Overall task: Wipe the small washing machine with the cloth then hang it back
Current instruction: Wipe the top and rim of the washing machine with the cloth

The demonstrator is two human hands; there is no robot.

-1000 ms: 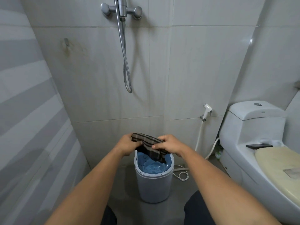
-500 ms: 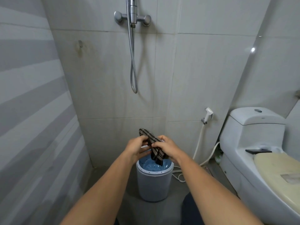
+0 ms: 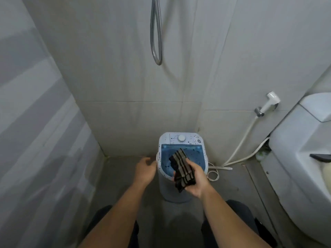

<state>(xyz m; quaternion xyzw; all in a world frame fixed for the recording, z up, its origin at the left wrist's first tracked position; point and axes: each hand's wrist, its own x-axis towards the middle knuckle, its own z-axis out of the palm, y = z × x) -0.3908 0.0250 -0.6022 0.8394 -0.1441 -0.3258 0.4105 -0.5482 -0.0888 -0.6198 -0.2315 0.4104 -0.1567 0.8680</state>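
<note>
A small white washing machine with a blue translucent lid and a round dial stands on the floor against the back wall; dark specks dot its top. My right hand holds a folded dark cloth with tan stripes above the lid's near edge. My left hand is beside the machine's left rim, fingers apart and holding nothing; whether it touches the rim is unclear.
A shower hose loops down the back wall. A bidet sprayer hangs on the wall at right, its hose and a white cord trailing on the floor. The toilet fills the right side, a striped wall the left.
My left hand let go of the cloth and moved left beside the machine. The right hand keeps the cloth, now folded flat. The view tilted down.
</note>
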